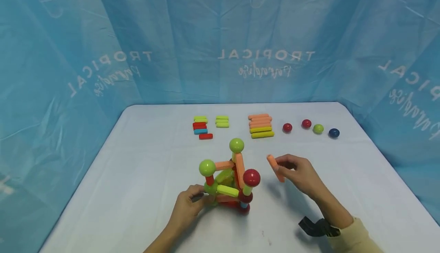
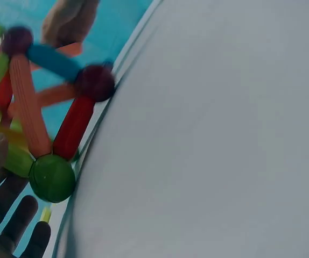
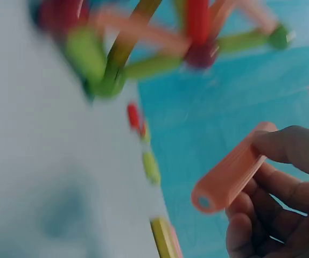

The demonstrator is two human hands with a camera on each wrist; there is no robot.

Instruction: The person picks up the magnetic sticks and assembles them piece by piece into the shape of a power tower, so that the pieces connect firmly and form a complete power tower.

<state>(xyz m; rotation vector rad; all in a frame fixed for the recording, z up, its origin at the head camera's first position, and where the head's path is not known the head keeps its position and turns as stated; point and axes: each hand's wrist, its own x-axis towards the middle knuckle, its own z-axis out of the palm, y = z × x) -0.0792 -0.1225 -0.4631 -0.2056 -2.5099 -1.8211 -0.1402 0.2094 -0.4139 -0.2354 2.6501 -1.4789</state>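
A frame of coloured rods and balls [image 1: 227, 191] stands on the table, with green balls on its left and back posts and a red ball on the right one. My left hand [image 1: 190, 204] grips its lower left corner; in the left wrist view the thumb and fingers lie beside a green ball [image 2: 53, 178]. To the right of the frame, my right hand [image 1: 298, 172] pinches an orange rod [image 1: 275, 167] between thumb and fingers, raised over the table. The right wrist view shows a round hole in the end of this orange rod [image 3: 232, 171].
At the back of the white table [image 1: 154, 146] lie short green rods [image 1: 222, 121], red and blue rods [image 1: 201, 131], and orange and yellow rods [image 1: 261, 125]. Loose red balls [image 1: 287, 127], a green ball [image 1: 318, 128] and a dark blue ball [image 1: 334, 133] lie further right. A blue curtain hangs behind.
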